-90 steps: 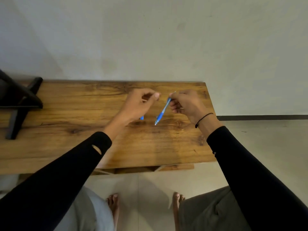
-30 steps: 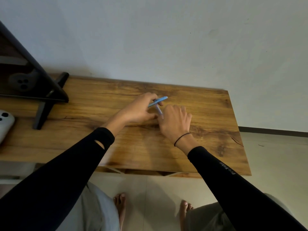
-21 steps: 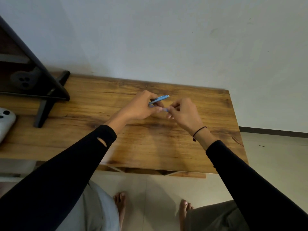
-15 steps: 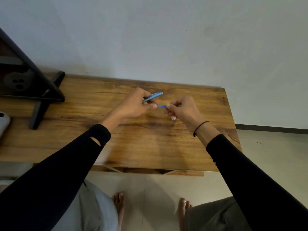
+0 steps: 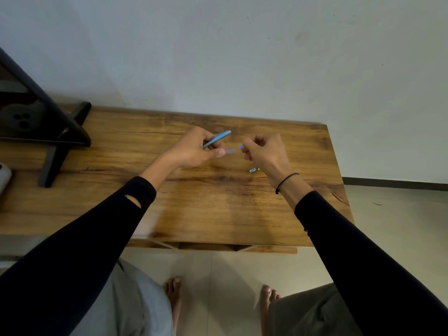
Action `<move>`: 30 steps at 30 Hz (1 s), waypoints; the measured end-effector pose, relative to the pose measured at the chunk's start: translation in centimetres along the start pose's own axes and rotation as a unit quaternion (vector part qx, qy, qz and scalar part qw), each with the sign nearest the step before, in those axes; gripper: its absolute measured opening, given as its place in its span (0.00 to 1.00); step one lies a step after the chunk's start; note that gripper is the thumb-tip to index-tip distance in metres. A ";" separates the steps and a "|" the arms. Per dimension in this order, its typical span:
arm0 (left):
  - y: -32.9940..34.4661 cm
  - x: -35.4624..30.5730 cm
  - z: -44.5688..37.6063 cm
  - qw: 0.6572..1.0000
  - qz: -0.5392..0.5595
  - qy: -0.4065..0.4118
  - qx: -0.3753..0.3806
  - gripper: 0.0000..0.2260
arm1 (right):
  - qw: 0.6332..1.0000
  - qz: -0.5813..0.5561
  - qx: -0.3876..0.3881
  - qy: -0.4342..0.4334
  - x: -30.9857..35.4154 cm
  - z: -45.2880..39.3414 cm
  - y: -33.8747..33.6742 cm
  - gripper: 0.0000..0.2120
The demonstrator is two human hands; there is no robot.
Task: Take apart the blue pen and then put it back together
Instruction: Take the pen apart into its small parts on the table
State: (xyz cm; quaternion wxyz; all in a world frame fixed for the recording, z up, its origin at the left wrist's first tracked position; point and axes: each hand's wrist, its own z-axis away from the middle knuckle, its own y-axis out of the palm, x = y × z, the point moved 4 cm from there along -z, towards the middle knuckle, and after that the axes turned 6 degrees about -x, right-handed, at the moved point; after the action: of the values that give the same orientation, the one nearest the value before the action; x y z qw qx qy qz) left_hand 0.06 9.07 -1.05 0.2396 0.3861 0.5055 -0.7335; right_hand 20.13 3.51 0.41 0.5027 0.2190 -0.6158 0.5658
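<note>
My left hand (image 5: 194,151) holds two parts of the blue pen above the wooden table (image 5: 218,202). One is a long blue barrel (image 5: 217,139) that sticks up to the right between the fingers. The other is a short pale tube (image 5: 230,151) that pokes out past the thumb. My right hand (image 5: 264,151) is closed on a small blue pen piece (image 5: 241,146), a short gap to the right of the tube. A small silvery-blue part (image 5: 253,170) shows just under my right hand, near the table top.
A black stand (image 5: 55,139) with a dark device on it occupies the table's far left. A white object (image 5: 4,177) lies at the left edge. The wall runs along the table's back edge. Bare feet (image 5: 173,301) and tiled floor are below the front edge.
My hands have drawn apart, leaving a gap between the pale tube and the blue piece. One second ago my right hand was flat on the table; it has since lifted.
</note>
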 end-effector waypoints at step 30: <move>-1.2 -6.2 2.6 0.976 -0.064 0.206 -0.021 0.03 | 0.607 -0.775 0.041 0.170 1.5 3.0 4.9 0.39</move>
State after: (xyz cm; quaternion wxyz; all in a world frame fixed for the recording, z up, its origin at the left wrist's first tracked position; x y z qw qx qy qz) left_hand 1.99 6.92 5.16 0.0909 0.4909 0.5828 -0.6412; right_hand 14.36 2.52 -0.17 0.8395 0.5347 -0.0951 0.0163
